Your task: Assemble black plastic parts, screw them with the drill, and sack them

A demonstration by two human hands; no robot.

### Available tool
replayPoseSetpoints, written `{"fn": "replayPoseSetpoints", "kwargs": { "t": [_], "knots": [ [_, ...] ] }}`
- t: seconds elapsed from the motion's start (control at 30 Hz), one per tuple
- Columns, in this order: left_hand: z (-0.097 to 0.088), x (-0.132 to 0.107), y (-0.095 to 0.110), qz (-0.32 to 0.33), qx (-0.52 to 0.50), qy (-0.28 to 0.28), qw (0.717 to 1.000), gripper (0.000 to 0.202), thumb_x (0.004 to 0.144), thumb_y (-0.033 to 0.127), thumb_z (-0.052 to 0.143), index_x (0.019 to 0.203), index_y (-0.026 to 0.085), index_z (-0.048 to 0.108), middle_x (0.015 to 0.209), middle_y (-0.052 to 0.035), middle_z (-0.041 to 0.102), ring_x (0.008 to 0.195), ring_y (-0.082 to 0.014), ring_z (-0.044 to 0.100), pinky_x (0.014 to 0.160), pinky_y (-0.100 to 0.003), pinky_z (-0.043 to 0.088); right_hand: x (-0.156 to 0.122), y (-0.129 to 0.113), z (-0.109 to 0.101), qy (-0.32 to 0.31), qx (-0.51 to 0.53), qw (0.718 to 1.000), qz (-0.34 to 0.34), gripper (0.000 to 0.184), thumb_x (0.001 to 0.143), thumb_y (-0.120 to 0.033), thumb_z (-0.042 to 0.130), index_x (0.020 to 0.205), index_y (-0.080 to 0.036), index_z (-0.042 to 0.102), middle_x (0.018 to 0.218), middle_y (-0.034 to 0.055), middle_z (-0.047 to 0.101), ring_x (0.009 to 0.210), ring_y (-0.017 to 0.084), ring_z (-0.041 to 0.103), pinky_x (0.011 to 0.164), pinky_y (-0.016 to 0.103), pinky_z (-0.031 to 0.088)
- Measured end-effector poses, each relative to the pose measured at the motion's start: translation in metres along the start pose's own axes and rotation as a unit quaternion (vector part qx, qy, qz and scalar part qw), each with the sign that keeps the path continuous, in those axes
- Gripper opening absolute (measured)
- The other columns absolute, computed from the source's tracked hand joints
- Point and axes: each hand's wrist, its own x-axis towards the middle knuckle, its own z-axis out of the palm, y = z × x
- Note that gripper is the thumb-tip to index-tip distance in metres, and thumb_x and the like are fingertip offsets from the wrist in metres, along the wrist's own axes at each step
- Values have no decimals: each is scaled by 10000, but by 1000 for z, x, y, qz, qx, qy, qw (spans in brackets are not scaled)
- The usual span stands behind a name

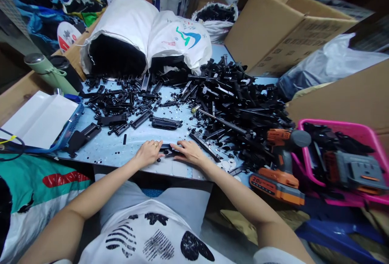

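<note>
Both of my hands rest at the near edge of a light blue table [136, 138], closed together on one small black plastic part [166, 149]. My left hand [148, 153], with a ring on one finger, grips the part's left end. My right hand [190, 151] pinches its right end. Just beyond my right hand lies a long black strip [205, 145]. A big heap of black plastic parts [234, 98] covers the table's right half, and a thinner scatter of them [121, 102] lies on the left.
An orange cordless drill [281, 167] stands at the right, beside a pink basket [306, 162] holding tools. Two white sacks [142, 33] lie open at the back, next to cardboard boxes [285, 25]. At the left are a green flask [45, 69] and a white tray [39, 118].
</note>
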Motion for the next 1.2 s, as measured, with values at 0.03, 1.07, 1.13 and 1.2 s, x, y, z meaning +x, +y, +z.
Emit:
{"fn": "replayPoseSetpoints", "kwargs": {
  "t": [0.03,1.07,1.13,1.2],
  "knots": [
    [-1,0,-2,9,-2,-2,1000,503,910,473,422,1254,110,476,1038,-160,611,940,-260,569,756,-349,418,2,2,2,-4,10,1000,-21,550,901,-555,394,1343,-234,450,1072,121,577,879,190,550,737,301,407],
    [-44,15,74,109,-183,341,916,750,872,682,141,1308,180,489,967,-118,636,906,-213,592,749,-318,469,68,-68,-25,464,414,782,42,398,925,-516,212,1097,-267,471,1116,81,516,1059,232,496,885,447,411],
    [-21,27,48,60,-61,282,956,727,844,706,238,1284,207,533,936,-111,636,846,-211,592,722,-308,449,102,-11,-28,394,304,866,57,336,924,-466,331,1062,-219,512,1108,99,540,1079,239,480,932,436,377],
    [0,43,24,26,16,181,983,684,820,704,339,1251,224,570,922,-113,638,790,-210,585,686,-303,431,143,48,-34,302,190,928,108,292,938,-364,355,1053,-174,544,1092,120,561,1069,235,472,938,405,361]
  ]
}}
